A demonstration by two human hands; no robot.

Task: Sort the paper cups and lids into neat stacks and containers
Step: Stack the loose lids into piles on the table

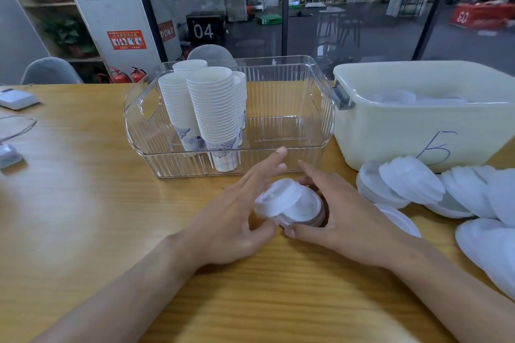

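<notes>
Lids [289, 203], a small stack of translucent white ones, are sitting on the wooden table [83, 203] right between both hands, just in front of the clear bin. The left hand [237, 220] is pinching the top lid at its left edge, thumb curled under the near rim and the other fingers reaching out straight toward the bin. That top lid is tilting up and sliding a bit left off the ones below. The right hand [342, 214] is cupping the stack from the right side, thumb pressing the near edge and fingers wrapping round the far side, so it's gripping the pile.

Behind them, the clear ribbed bin [320, 108] is holding tall stacks of paper cups [211, 108] bunched in its left half, leaning a little. To the right, a cream tub [404, 133] with a handwritten mark on its front is holding more lids inside. Loose lids [412, 181] are lying in overlapping heaps on the table in front of the tub, just beside the right wrist. Far left, a small white device [16, 99] is resting on the table.
</notes>
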